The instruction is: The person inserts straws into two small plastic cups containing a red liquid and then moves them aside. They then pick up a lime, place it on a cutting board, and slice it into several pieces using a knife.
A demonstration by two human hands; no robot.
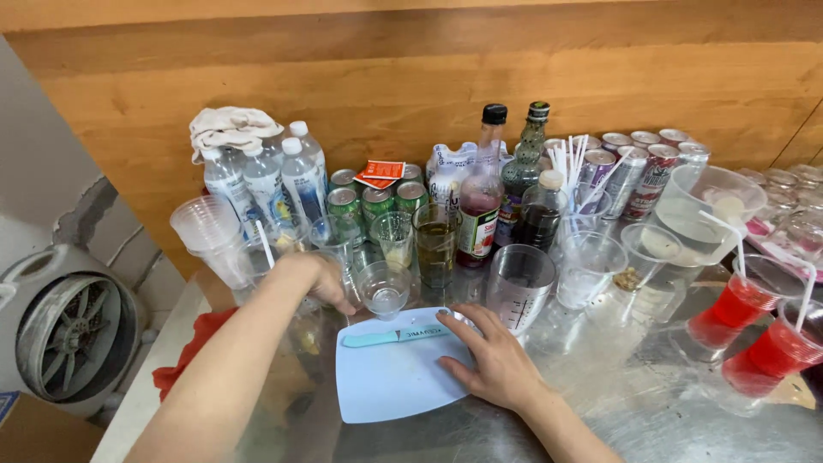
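Observation:
My left hand (319, 279) reaches forward and touches a small clear glass cup (384, 289) standing at the far edge of a light blue cutting board (390, 377). A teal-handled knife (390, 336) lies across the board's far end. My right hand (489, 360) rests flat on the board's right side, fingers spread, fingertips near the knife's blade end. A clear measuring cup (520, 285) stands just beyond my right hand.
Water bottles (274, 184), green cans (377, 201), dark bottles (482, 197), straws, stacked plastic cups (210, 236) and silver cans crowd the back of the steel table. Two cups of red drink (763, 339) with straws stand at right. A fan (73, 339) sits low left.

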